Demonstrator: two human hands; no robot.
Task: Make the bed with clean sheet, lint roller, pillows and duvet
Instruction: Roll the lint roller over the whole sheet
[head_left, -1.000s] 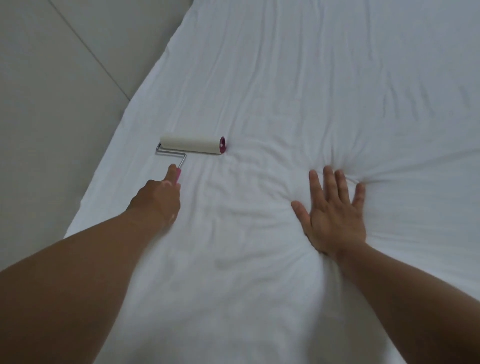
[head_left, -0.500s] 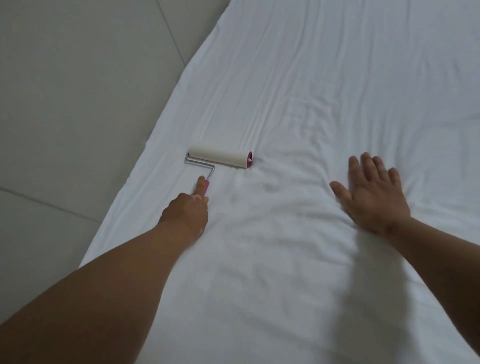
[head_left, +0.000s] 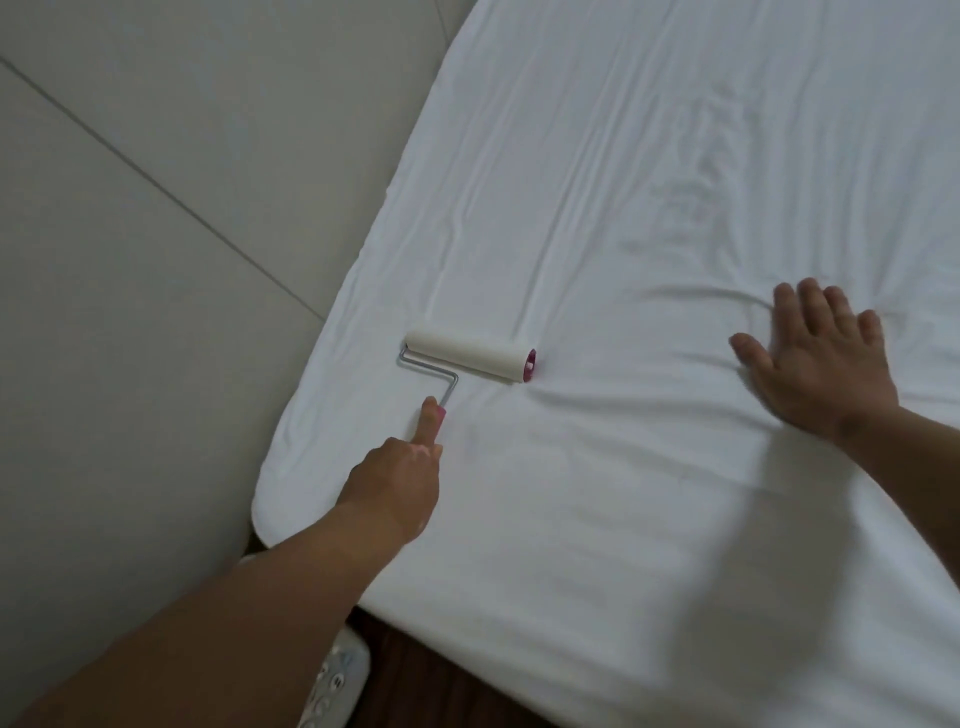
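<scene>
Here, lint roller (head_left: 470, 356) lying left-right, handle (head_left: 450, 388) in left hand (head_left: 395, 483)

Left hand (head_left: 397, 480) grips the lint roller (head_left: 470, 356), forefinger extended; right hand (head_left: 826, 369) flat, spread.

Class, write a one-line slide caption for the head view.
Left hand holds a lint roller on the white sheet near its edge; right hand rests flat on the sheet.

Pale grey tile floor (head_left: 156, 291) off to my left, thin grout lines (head_left: 205, 217) cutting across it. Dark brown bed base (head_left: 415, 680) showing just below me. Light's soft, even.
</scene>
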